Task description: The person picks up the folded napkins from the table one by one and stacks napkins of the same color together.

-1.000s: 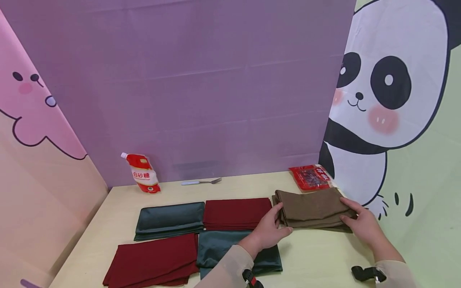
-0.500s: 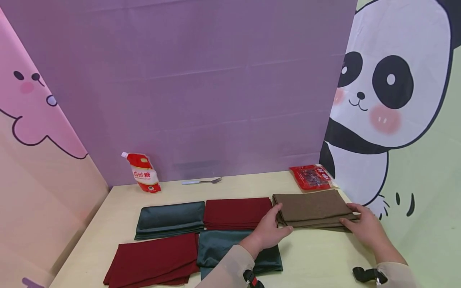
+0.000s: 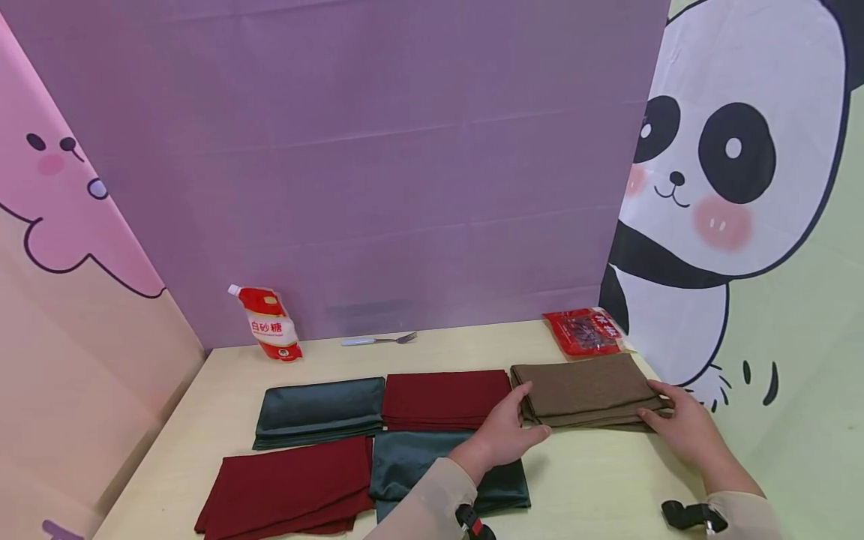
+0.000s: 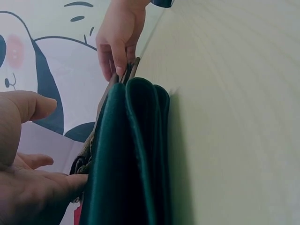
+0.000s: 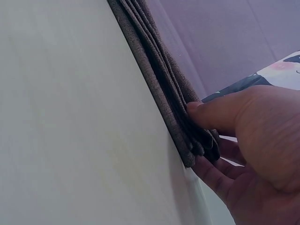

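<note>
A folded brown cloth (image 3: 580,386) lies at the right of the table, its layers stacked. My right hand (image 3: 683,421) pinches its near right corner; in the right wrist view the thumb (image 5: 211,115) lies on the brown layers (image 5: 159,75) and the fingers are at their end. My left hand (image 3: 501,429) touches the cloth's left edge with its fingertips, thumb held apart. Beneath the left forearm is a folded dark green cloth (image 3: 412,461), seen edge-on as green folds (image 4: 108,154) in the left wrist view. Beside the brown cloth is a folded dark red cloth (image 3: 445,397).
Another green cloth (image 3: 324,405) and a larger red cloth (image 3: 290,484) lie folded to the left. Along the back stand a red-and-white sugar pouch (image 3: 272,326), a fork (image 3: 378,340) and a red food packet (image 3: 584,333). A purple backdrop (image 3: 405,165) rises behind the table (image 3: 607,480).
The brown cloth's top layer has come down flatter, its left corner lower. My right hand has shifted slightly right along its edge. The left hand has hardly moved.
</note>
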A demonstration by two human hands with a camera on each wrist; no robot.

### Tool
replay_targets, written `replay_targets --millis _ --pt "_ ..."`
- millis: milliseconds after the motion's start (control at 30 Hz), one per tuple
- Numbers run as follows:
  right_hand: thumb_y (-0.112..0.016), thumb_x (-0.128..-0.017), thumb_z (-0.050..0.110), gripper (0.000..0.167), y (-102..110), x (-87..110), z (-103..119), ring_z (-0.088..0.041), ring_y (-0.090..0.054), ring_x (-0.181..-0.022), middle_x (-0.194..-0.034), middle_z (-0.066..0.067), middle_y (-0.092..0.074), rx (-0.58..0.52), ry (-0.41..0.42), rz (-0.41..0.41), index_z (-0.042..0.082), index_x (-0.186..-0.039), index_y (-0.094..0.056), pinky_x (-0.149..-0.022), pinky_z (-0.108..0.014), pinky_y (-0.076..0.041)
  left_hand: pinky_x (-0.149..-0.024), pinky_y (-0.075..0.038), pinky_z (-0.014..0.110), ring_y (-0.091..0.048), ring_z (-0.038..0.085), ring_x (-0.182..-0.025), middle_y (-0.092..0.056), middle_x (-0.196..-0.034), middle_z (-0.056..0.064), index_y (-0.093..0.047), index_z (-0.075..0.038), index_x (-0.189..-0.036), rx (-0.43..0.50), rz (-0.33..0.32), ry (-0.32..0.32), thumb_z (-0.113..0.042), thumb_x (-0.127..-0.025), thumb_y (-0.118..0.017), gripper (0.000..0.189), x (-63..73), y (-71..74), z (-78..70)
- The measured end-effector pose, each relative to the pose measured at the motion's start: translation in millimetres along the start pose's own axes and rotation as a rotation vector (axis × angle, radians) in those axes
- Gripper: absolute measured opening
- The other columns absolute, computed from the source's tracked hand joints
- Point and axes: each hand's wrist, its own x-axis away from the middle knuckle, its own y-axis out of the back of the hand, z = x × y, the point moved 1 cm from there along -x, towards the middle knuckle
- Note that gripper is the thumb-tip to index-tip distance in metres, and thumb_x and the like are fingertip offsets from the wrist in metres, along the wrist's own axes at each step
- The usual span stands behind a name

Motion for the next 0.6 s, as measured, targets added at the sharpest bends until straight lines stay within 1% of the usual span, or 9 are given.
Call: replay_targets --millis 333,467,600 --pt "-0.074 -0.099 0.018 0.067 -0.2 -0.4 -0.7 -0.060 -0.060 -0.114 -0.133 -0.046 -0.051 -0.001 0.019 0.014 -0.016 -0.147 -0.042 -0.090 -0.067 -0.051 -0.113 -0.045 0.043 -0.044 0.034 -0.146 -0.037 -0.165 0.005 -0.033 -0.018 -0.163 -0.002 0.008 -0.007 -0.021 -0.099 -0.074 0.076 1.4 1.0 -0.8" --pt "-0.074 -0.099 0.018 0.067 -0.2 0.5 1.5 -0.059 -0.060 -0.112 -0.133 -0.047 -0.049 0.002 0.025 0.011 -0.016 -0.147 -0.042 -0.090 -0.067 -0.051 -0.113 -0.045 0.044 -0.044 0.033 -0.146 -0.036 -0.165 0.004 -0.032 -0.019 -0.163 -0.023 0.010 -0.015 -0.023 -0.100 -0.073 0.076 1.8 3.1 -1.2" --pt "-0.073 -0.099 0.019 0.066 2.1 3.3 6.2 -0.063 -0.052 -0.119 -0.137 -0.047 -0.045 0.013 0.015 -0.001 -0.017 -0.146 -0.043 -0.095 -0.072 -0.045 -0.111 -0.047 0.044 -0.045 0.029 -0.145 -0.036 -0.165 0.002 -0.031 -0.020 -0.164 -0.061 0.013 -0.029 -0.027 -0.100 -0.072 0.076 1.9 5.3 -2.6"
